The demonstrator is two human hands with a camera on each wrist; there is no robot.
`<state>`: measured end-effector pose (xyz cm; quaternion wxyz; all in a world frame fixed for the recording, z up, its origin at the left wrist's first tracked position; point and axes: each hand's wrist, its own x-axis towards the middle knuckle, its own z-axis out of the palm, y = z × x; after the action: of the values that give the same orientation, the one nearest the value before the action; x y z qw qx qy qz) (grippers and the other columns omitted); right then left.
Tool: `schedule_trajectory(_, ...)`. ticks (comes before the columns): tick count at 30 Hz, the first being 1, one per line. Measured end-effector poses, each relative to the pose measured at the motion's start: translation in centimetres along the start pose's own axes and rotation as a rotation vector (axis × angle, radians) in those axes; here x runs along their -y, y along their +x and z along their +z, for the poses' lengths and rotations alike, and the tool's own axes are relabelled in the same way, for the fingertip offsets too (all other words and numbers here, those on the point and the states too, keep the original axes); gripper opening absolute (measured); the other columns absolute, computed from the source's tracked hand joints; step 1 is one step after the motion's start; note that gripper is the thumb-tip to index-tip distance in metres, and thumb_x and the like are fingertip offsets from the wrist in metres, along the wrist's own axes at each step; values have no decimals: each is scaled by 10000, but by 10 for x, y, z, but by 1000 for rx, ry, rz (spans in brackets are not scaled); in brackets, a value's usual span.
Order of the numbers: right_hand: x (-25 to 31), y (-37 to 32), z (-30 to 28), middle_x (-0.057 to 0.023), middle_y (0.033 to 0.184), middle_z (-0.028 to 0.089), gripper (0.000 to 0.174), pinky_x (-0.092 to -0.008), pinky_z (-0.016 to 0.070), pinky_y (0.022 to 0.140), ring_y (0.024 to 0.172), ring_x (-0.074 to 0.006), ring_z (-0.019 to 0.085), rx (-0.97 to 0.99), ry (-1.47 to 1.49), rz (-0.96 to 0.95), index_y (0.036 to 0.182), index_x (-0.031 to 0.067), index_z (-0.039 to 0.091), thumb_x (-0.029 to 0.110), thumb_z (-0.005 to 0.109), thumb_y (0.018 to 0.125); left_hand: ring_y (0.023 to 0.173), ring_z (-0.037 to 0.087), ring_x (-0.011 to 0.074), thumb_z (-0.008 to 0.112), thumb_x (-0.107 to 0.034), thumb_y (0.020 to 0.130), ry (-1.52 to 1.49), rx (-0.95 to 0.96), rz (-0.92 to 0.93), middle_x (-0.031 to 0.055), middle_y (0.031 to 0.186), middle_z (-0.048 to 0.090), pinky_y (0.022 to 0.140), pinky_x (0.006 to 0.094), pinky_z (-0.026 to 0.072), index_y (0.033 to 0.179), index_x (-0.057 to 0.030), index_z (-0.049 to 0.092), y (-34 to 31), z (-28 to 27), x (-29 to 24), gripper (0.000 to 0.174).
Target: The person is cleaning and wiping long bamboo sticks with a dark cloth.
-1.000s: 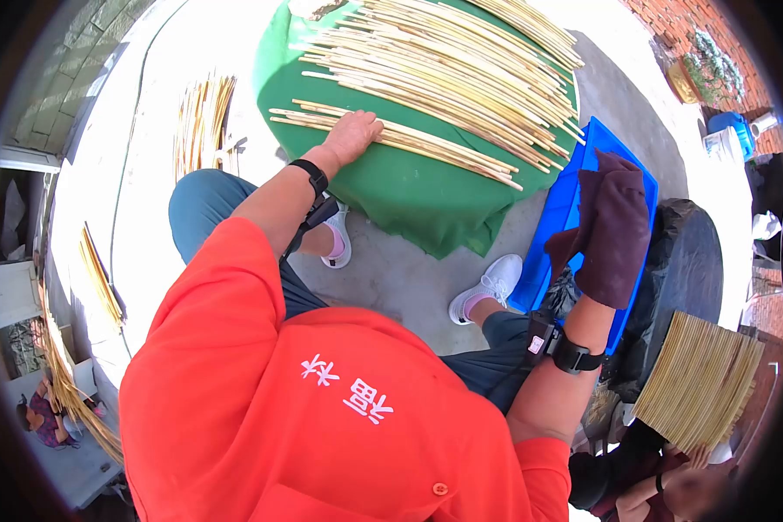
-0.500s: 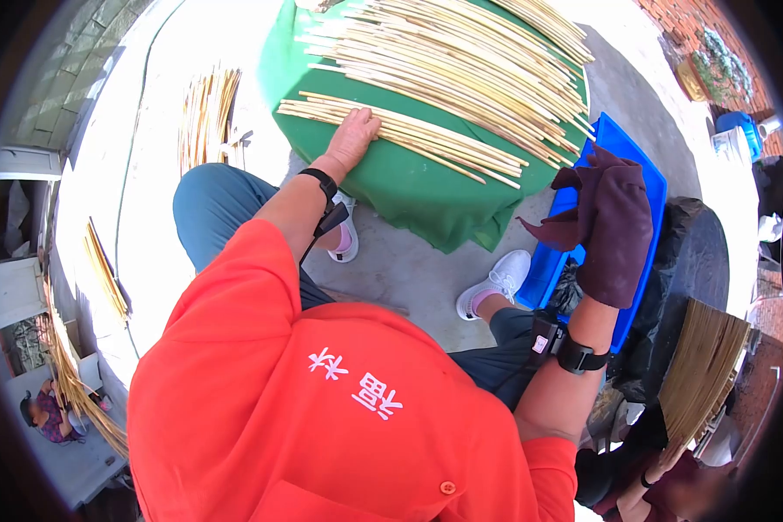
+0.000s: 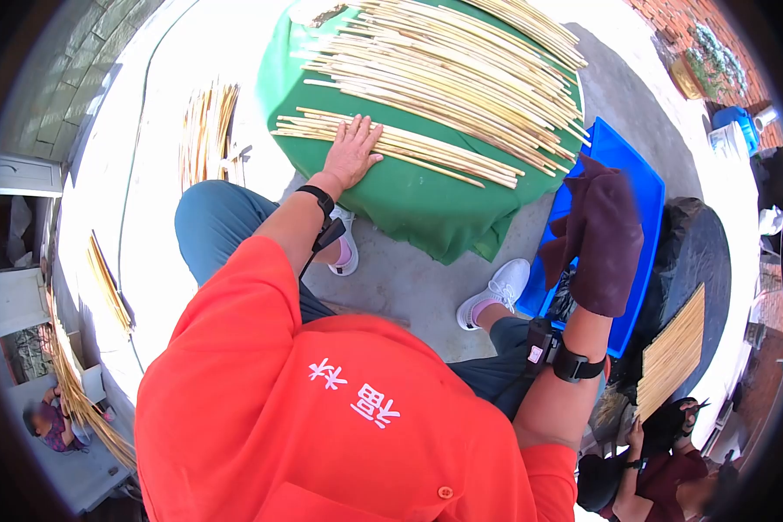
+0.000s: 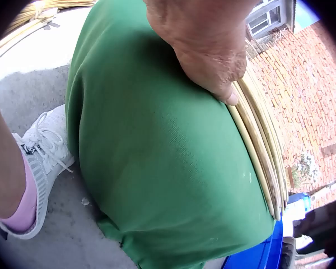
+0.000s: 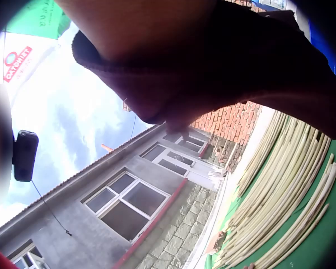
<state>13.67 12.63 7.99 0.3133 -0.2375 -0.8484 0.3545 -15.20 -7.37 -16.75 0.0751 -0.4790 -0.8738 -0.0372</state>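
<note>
My left hand [image 3: 351, 157] lies over a small row of thin peeled sticks [image 3: 448, 155], fingers straight and spread across them. In the left wrist view the thumb [image 4: 231, 96] touches the nearest stick. The row rests near the front edge of a green cloth [image 3: 418, 213] that covers a table. Farther back, a broad layer of similar sticks [image 3: 444, 74] is spread side by side. A dark maroon cloth [image 3: 607, 239] covers my right hand up to the wrist, hiding its fingers. That hand is raised to the right of the table, in front of a blue tray [image 3: 628, 170].
Black plastic sheeting [image 3: 696, 244] lies right of the tray. At lower right another person holds a mat of sticks [image 3: 674, 348]. A stick bundle [image 3: 207, 130] lies on the ground at left. White shoes [image 3: 500, 287] are below the table.
My left fingers have straightened and spread over the small row, which has shifted and fanned slightly. The covered right hand has tilted a little. The other person has turned the mat.
</note>
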Motion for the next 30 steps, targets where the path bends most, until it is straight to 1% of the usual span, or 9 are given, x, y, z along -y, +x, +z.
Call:
schedule_trajectory(5,17,2,1,-59,872,588,230,-236,434,452,536,-147,581,-20,279,329,1035,-4,571,135,512,861,1318,194,306,439,-458,857,16,-80,-24,157,1399,267,1068,483,124,1367,-117,267,11,-4,-9,637)
schedule_trajectory(7,28,4,-1,-68,968,592,157,-230,436,666,779,-137,552,-27,412,586,956,-11,586,8,535,808,1324,182,299,425,-461,863,10,-109,10,158,1408,251,1069,485,114,1372,-115,259,20,-3,-16,637)
schedule_trajectory(8,23,4,0,-68,968,592,157,-230,436,666,779,-137,552,-25,412,587,956,-11,586,8,535,808,1326,181,292,405,-475,868,33,-94,26,153,1412,246,1069,487,116,1372,-118,261,24,-2,-19,634)
schedule_trajectory(10,9,2,1,-40,1001,572,224,-246,450,468,568,-165,594,41,-88,123,1033,-17,564,108,500,858,1326,181,290,386,-486,872,48,-59,35,148,1411,249,1068,487,118,1372,-120,261,30,3,-27,632)
schedule_trajectory(14,0,1,4,-47,1013,572,223,-247,454,490,586,-156,592,39,-107,72,1029,-13,564,122,483,871,1326,185,284,337,-517,878,70,32,23,135,1407,264,1060,498,135,1368,-125,271,41,8,-34,631)
schedule_trajectory(16,-5,1,4,-50,1004,575,227,-239,449,503,595,-142,584,88,-356,-128,1030,-12,560,134,479,877,1325,187,283,335,-520,878,80,15,26,134,1403,271,1057,503,141,1367,-127,274,46,11,-32,630)
schedule_trajectory(19,7,1,6,-46,1004,571,206,-228,442,504,612,-128,581,63,-61,140,1015,-26,564,106,505,867,1322,193,281,345,-518,876,81,-32,55,132,1396,284,1051,511,148,1364,-129,281,49,12,-29,627)
schedule_trajectory(25,1,-1,9,-55,1018,562,204,-229,450,512,634,-133,586,-21,162,233,1001,-32,576,106,534,856,1319,197,283,375,-516,863,32,-30,71,131,1400,275,1055,504,144,1362,-130,284,33,11,-34,638)
schedule_trajectory(30,10,0,10,-61,1031,553,223,-235,458,518,639,-147,592,28,51,177,1020,-26,574,119,529,856,1316,202,288,413,-493,856,-23,-81,63,144,1400,270,1055,501,147,1366,-123,273,34,8,-34,645)
